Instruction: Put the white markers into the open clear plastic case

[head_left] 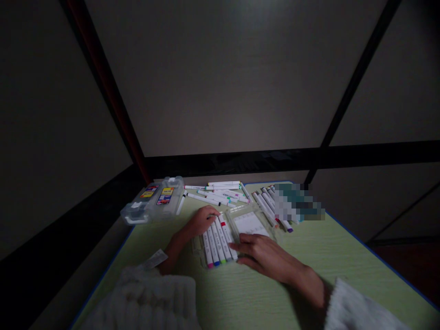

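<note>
A clear plastic case [197, 245] lies open on the table, with several white markers [213, 243] side by side in its near half. Their ends show pink, blue, green and grey. The rightmost marker [225, 233] has a red patch near its far end. My left hand [202, 221] is curled at the far ends of the markers, closed on that marker's upper end; its fingertips are partly hidden. My right hand [259, 252] lies at the right, its index finger and thumb closed about the same marker's near end. A white paper insert [250, 224] shows in the case's other half.
Loose markers [220, 195] lie scattered at the back of the table [309, 256]. More markers [266, 208] are spread at the right, beside a pixelated patch. A clear case with handles [165, 208] and labels stands at the back left. A wall rises behind.
</note>
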Motion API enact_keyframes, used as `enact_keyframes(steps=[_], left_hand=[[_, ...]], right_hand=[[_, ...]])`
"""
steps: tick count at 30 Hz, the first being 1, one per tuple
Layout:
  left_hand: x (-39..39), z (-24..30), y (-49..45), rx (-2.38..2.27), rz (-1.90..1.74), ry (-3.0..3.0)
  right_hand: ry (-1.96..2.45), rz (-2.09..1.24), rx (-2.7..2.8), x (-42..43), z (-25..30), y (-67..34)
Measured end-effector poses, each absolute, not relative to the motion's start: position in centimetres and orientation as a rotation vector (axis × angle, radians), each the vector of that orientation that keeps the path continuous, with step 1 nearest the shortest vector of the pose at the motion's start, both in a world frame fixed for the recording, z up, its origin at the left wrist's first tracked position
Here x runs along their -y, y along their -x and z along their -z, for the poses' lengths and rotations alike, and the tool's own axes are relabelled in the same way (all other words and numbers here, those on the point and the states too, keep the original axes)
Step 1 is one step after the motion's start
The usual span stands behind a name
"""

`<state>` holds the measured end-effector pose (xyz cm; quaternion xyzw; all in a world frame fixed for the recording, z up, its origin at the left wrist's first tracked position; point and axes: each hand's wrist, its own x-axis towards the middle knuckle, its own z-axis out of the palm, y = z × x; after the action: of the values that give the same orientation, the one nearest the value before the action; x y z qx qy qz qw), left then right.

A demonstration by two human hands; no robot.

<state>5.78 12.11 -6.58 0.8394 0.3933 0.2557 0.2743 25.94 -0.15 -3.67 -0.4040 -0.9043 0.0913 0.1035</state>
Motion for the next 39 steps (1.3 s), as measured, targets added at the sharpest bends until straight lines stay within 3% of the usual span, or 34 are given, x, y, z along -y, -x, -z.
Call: enact_keyframes(steps=[19,39], left_hand=[[-15.9,5.9,-7.3,-1.350,-0.800,-2.465],[-15.4,6.7,-7.4,-1.505,-0.687,-2.500]], right_hand=[[1.175,-0.253,2.686,0.0,3.7,-25.9],[1.187,-0.248,2.689,-0.1,3.6,-25.9]])
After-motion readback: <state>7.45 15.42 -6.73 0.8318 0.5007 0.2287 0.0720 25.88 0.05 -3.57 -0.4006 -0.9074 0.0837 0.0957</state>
